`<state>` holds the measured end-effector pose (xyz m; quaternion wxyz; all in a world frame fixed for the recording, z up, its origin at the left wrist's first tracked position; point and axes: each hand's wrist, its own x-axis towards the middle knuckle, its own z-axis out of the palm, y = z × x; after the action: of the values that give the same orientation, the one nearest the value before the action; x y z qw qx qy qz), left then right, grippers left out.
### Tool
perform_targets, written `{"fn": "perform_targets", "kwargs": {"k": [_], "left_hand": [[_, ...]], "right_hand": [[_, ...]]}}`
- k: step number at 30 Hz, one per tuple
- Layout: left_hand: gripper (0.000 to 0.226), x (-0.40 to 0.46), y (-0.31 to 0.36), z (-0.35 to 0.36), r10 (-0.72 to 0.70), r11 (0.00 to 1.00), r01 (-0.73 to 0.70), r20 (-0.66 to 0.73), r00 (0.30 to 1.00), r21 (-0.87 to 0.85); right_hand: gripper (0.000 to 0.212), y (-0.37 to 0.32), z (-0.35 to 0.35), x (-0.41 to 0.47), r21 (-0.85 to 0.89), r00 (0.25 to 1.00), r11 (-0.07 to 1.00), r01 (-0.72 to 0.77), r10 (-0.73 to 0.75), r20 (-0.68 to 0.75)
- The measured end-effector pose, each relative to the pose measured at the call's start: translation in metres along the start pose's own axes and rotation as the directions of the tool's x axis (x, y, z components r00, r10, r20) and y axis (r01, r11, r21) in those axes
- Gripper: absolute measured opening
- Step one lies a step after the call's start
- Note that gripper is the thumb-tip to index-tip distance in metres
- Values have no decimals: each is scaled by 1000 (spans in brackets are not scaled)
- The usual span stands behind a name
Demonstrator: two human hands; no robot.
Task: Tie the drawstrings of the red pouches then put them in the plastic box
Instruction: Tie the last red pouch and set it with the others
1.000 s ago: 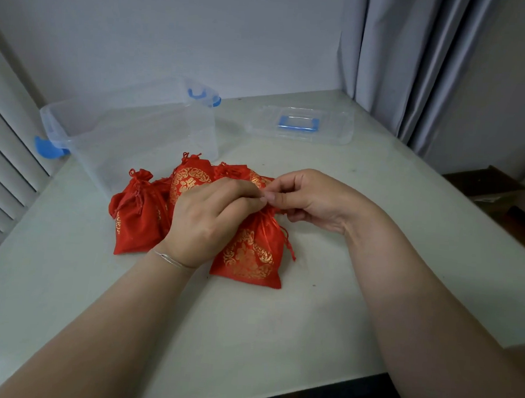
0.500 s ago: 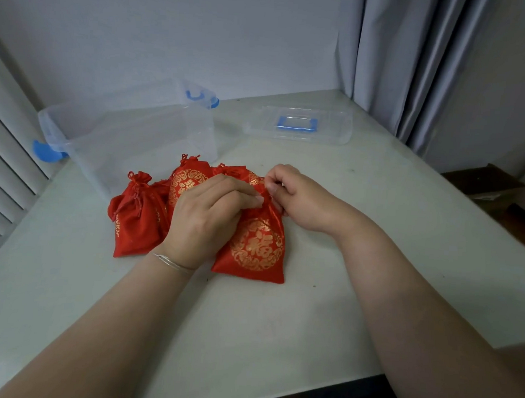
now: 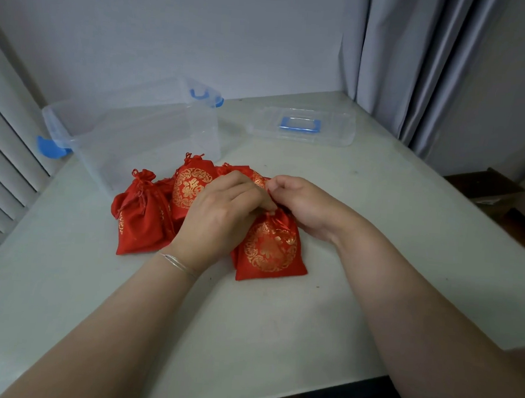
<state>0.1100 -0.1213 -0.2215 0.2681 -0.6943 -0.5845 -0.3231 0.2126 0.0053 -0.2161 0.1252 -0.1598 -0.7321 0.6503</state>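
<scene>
Several red pouches with gold print lie grouped on the table. The nearest pouch (image 3: pixel 270 250) lies flat with its gathered neck pointing away from me. My left hand (image 3: pixel 220 217) and my right hand (image 3: pixel 300 205) meet at that neck, fingers curled and pinching its red drawstring. A tied pouch (image 3: pixel 140 219) sits to the left, another pouch (image 3: pixel 191 188) lies behind my left hand, and a further one is mostly hidden by my hands. The clear plastic box (image 3: pixel 129 138) with blue latches stands open behind the pouches.
The box's clear lid (image 3: pixel 302 126) with a blue handle lies at the back right of the pale table (image 3: pixel 278 323). A grey curtain (image 3: pixel 416 70) hangs at the right, slatted blinds at the left, and a brown cardboard box (image 3: pixel 483 187) sits beyond the table's right edge.
Both hands stay at the near pouch's neck; my right hand has shifted slightly right and toward me, and the neck now looks more gathered than half a second ago.
</scene>
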Motion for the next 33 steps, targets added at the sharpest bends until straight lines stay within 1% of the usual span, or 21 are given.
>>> {"fn": "perform_targets", "kwargs": {"k": [1,2,4,6,8,9,13,15,17,19,20,21,22,23,24,25,26,27,28,30,33], "left_hand": [[17,0,1,0,-42,999,42,1,999,-34],[16,-1,3,-1,-113,990,112,-3,994,-86],[17,-1,6,-4,-336,921,324,-18,942,-218],[25,-1,3,-7,-569,763,530,6,823,-370],[28,1,0,-9,-701,588,624,62,711,-515],[26,2,-1,-11,-727,541,637,76,682,-548],[26,3,-1,-10,-741,518,675,117,661,-526],[29,3,-1,-9,-736,519,679,131,664,-519],[28,2,-3,-9,-727,548,674,117,677,-496],[25,1,-3,-6,-720,562,662,101,687,-496],[23,0,-3,-5,-727,554,664,98,680,-502],[21,1,-3,-3,-739,535,674,103,665,-510],[18,1,-3,-2,-759,506,691,113,641,-517],[15,2,-3,-1,-781,470,711,129,611,-523],[12,2,-3,-1,-802,435,731,143,580,-526],[13,2,-4,-1,-822,403,748,151,549,-527],[15,2,-5,-1,-838,379,763,156,523,-524],[16,2,-5,-2,-849,361,776,163,503,-517],[16,2,-5,-2,-852,354,788,175,494,-504],[16,2,-5,-4,-843,348,804,214,494,-482],[23,1,-6,-10,-816,320,818,299,494,-477]], "right_hand": [[33,1,0,1,-66,1000,998,24,-24,-12],[33,2,-1,1,-209,998,976,58,-64,-26],[27,3,-1,3,-490,991,865,104,-132,-23],[18,1,2,2,-614,985,777,139,-175,2],[12,-1,8,-2,-668,978,722,181,-202,47],[11,-2,10,-3,-689,978,699,191,-195,74],[9,-4,15,-9,-762,984,623,178,-128,126],[11,-7,18,-10,-720,989,678,147,-114,94],[14,-9,23,-7,-505,997,860,73,-60,42],[16,-8,28,-4,-148,999,988,-34,33,-8],[16,-7,29,-2,23,996,996,-86,87,-13],[17,-6,29,-1,134,992,984,-119,123,-18],[20,-5,30,-1,174,989,975,-136,142,-26],[22,-3,30,-1,96,990,988,-122,128,-57],[22,-2,30,-1,-88,992,993,-81,72,-100],[18,-1,29,-2,-320,991,947,-34,-9,-132],[13,0,28,-3,-514,985,858,11,-97,-142],[7,2,27,-3,-637,978,769,44,-164,-130],[2,3,26,-4,-701,971,710,70,-209,-114],[6,3,26,-4,-740,957,662,116,-275,-96],[3,1,23,-5,-596,936,787,157,-311,-164]]}}
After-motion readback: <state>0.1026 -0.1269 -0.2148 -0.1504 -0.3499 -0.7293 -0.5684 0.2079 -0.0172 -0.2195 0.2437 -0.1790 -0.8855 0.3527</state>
